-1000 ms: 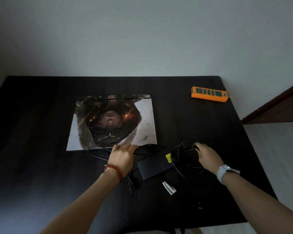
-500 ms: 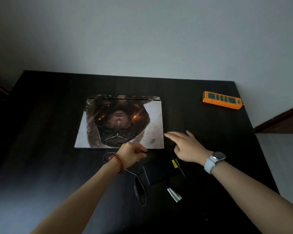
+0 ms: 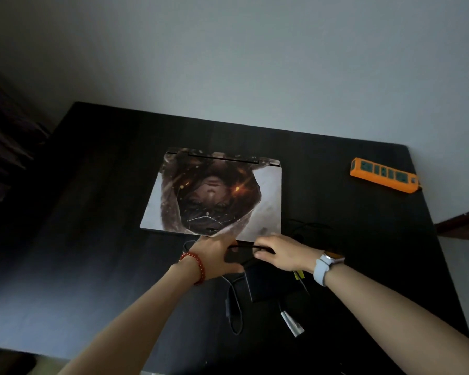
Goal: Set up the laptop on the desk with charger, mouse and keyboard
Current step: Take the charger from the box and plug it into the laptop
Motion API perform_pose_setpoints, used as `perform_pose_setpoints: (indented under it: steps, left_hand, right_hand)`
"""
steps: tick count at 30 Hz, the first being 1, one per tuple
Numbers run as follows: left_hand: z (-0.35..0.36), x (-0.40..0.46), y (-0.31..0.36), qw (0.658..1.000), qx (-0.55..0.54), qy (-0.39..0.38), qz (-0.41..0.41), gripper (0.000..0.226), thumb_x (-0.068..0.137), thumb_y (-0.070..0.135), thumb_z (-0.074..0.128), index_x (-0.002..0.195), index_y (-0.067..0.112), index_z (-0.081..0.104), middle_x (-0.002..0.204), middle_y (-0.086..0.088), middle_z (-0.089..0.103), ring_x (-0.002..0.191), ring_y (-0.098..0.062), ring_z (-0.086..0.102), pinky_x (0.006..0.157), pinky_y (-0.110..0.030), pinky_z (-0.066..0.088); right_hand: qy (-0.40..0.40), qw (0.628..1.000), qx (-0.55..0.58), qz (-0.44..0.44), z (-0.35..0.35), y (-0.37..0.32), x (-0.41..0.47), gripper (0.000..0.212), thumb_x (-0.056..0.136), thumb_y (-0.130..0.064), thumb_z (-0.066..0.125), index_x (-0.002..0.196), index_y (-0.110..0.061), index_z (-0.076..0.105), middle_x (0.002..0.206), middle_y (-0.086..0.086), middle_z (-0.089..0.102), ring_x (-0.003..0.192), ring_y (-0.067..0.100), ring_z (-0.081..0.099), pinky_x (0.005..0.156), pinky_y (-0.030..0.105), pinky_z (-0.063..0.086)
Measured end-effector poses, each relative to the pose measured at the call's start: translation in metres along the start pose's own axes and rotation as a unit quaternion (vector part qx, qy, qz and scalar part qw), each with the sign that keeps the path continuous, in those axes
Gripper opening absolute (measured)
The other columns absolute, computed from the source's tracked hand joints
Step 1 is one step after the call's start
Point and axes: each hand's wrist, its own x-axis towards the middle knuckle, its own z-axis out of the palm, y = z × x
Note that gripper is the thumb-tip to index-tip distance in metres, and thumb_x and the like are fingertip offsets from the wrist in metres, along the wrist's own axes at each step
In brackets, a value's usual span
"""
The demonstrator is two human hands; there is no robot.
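Filling most of the view, black desk point(image 3: 92, 212) meets pale wall point(image 3: 255, 63)

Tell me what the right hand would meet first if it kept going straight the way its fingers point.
The right hand points left, gripping the black cable. Going straight on, it would likely meet the left hand first, which holds the same cable just beyond; depth between them is unclear.

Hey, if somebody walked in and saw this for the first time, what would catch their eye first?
Probably the closed laptop mid-desk, its lid covered by a large printed picture. Next, the bright orange power strip at the dark desk's far right edge. Just in front of the laptop, the left hand and right hand hold a black cable between them.
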Motion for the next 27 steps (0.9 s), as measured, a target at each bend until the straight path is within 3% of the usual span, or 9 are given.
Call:
perform_pose_setpoints:
  steps: [3, 7, 12, 15, 18, 20, 23, 24, 27]
  left_hand:
    - [-0.006, -0.006, -0.017, 0.999, 0.036, -0.012, -0.019, 0.054, 0.068, 0.059, 0.063, 0.111, 0.028, 0.052, 0.099, 0.006, 0.062, 0.091, -0.015, 0.057, 0.085, -0.03, 0.044]
    - [-0.012, -0.01, -0.028, 0.988, -0.127, -0.057, -0.069, 0.04, 0.075, 0.031, 0.071, 0.113, 0.024, 0.059, 0.099, 0.004, 0.064, 0.089, -0.008, 0.058, 0.081, -0.02, 0.045]
    - [-0.03, -0.006, -0.035, 0.986, -0.152, -0.042, -0.053, 0.026, 0.081, 0.012, 0.065, 0.105, 0.02, 0.066, 0.086, 0.016, 0.059, 0.068, 0.008, 0.056, 0.064, -0.002, 0.043]
    - [-0.039, -0.004, -0.035, 0.987, -0.153, -0.021, -0.046, 0.021, 0.082, 0.012, 0.064, 0.1, 0.021, 0.067, 0.084, 0.012, 0.061, 0.069, 0.001, 0.058, 0.065, -0.007, 0.045]
    - [-0.043, -0.005, -0.033, 0.978, -0.205, -0.018, -0.041, 0.014, 0.083, 0.01, 0.063, 0.094, 0.018, 0.067, 0.079, 0.007, 0.063, 0.066, -0.005, 0.059, 0.063, -0.013, 0.048]
    - [-0.047, -0.009, -0.034, 0.953, -0.298, -0.015, -0.057, 0.015, 0.084, 0.005, 0.06, 0.095, 0.013, 0.067, 0.073, 0.006, 0.066, 0.062, -0.003, 0.06, 0.059, -0.012, 0.048]
    - [-0.052, -0.017, -0.039, 0.836, -0.536, -0.019, -0.117, 0.021, 0.091, 0.005, 0.047, 0.102, 0.006, 0.065, 0.077, -0.004, 0.073, 0.067, -0.013, 0.068, 0.059, -0.019, 0.054]
    - [-0.053, -0.019, -0.043, 0.811, -0.57, -0.017, -0.13, 0.022, 0.093, 0.008, 0.045, 0.102, 0.007, 0.066, 0.079, -0.006, 0.073, 0.068, -0.016, 0.069, 0.06, -0.021, 0.056]
    - [-0.055, -0.023, -0.048, 0.821, -0.552, -0.005, -0.147, 0.019, 0.093, 0.009, 0.047, 0.098, 0.009, 0.066, 0.072, -0.005, 0.072, 0.063, -0.013, 0.068, 0.059, -0.021, 0.057]
  right_hand:
    - [0.02, 1.0, 0.008, 0.015, 0.002, 0.005, -0.003, 0.034, 0.092, -0.042, 0.046, 0.124, -0.031, 0.045, 0.124, 0.001, 0.053, 0.114, 0.015, 0.053, 0.092, 0.031, 0.045]
    - [0.057, 0.995, -0.079, -0.022, 0.006, 0.007, -0.007, 0.054, 0.091, -0.049, 0.044, 0.139, -0.039, 0.022, 0.138, -0.001, 0.043, 0.123, 0.017, 0.043, 0.098, 0.037, 0.04]
    - [0.05, 0.988, -0.14, -0.047, 0.007, 0.006, -0.005, 0.049, 0.093, -0.048, 0.039, 0.14, -0.039, 0.028, 0.136, -0.001, 0.045, 0.127, 0.015, 0.037, 0.099, 0.033, 0.037]
    - [0.035, 0.993, -0.103, -0.044, 0.005, 0.0, -0.003, 0.058, 0.087, -0.055, 0.047, 0.14, -0.039, 0.028, 0.132, -0.002, 0.047, 0.114, 0.015, 0.05, 0.088, 0.027, 0.04]
    - [0.063, 0.99, -0.108, -0.066, 0.003, -0.01, 0.001, 0.054, 0.088, -0.053, 0.048, 0.137, -0.039, 0.032, 0.129, -0.004, 0.052, 0.111, 0.016, 0.053, 0.085, 0.026, 0.041]
    - [0.088, 0.987, -0.111, -0.076, 0.001, -0.013, 0.003, 0.045, 0.091, -0.047, 0.046, 0.135, -0.037, 0.037, 0.127, -0.003, 0.055, 0.111, 0.018, 0.054, 0.085, 0.029, 0.044]
    - [0.109, 0.992, -0.042, -0.051, -0.002, -0.009, 0.005, 0.033, 0.095, -0.039, 0.043, 0.125, -0.031, 0.05, 0.121, -0.005, 0.059, 0.106, 0.016, 0.057, 0.08, 0.027, 0.046]
    - [0.107, 0.993, -0.017, -0.043, -0.003, -0.009, 0.005, 0.03, 0.095, -0.038, 0.044, 0.12, -0.028, 0.055, 0.115, -0.006, 0.062, 0.102, 0.015, 0.058, 0.077, 0.024, 0.043]
    - [0.07, 0.996, 0.058, -0.023, -0.006, -0.01, 0.009, 0.025, 0.091, -0.039, 0.052, 0.096, -0.017, 0.062, 0.094, 0.0, 0.066, 0.089, 0.019, 0.06, 0.074, 0.031, 0.045]
